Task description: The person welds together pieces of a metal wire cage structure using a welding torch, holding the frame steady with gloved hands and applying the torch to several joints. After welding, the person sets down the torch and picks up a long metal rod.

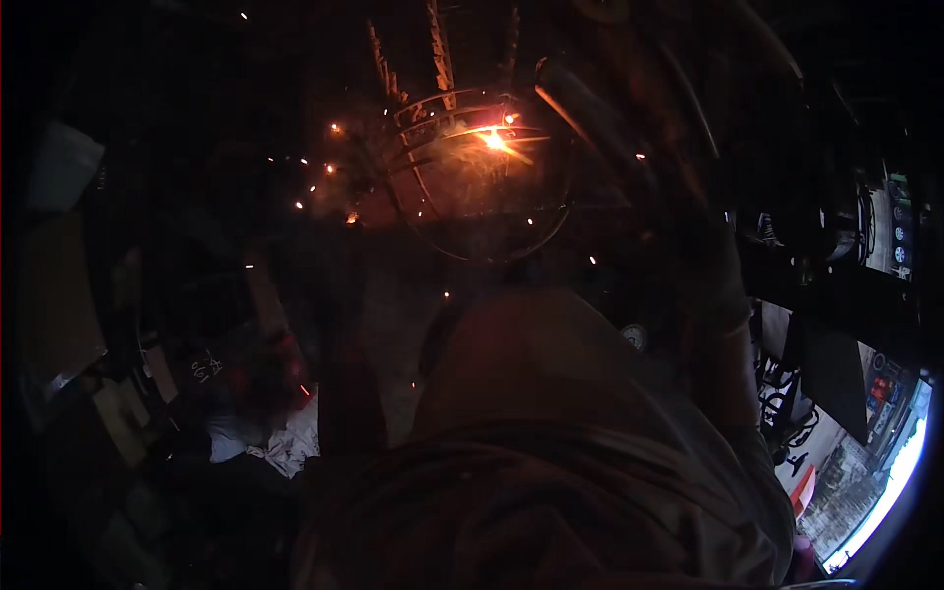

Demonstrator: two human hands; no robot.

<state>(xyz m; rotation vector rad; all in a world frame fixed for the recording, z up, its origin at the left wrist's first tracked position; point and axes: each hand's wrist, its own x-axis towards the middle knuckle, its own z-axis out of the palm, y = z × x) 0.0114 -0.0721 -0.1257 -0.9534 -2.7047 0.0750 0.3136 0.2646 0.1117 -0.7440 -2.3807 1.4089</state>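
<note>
A bright orange glowing spot (495, 141) burns on metalwork at the top centre, and sparks scatter around it. Curved rods and a thin round metal hoop (487, 261) show in its light. Several upright bars with jagged edges (441, 54) rise behind. My right forearm (723, 364) reaches up along the right side toward the glow. My right hand (678, 187) is a dim, dark shape there; its fingers are lost in shadow. A straight piece with an orange-lit edge (580, 118) lies between it and the glow. My left hand cannot be made out in the darkness.
My clothed leg (521, 344) fills the lower centre. At left, a crumpled white cloth (292, 438) lies by a dark red object (280, 374), with pale panels (64, 285) farther out. Dark shelving and tools (787, 393) stand at right, near a bright opening (895, 492).
</note>
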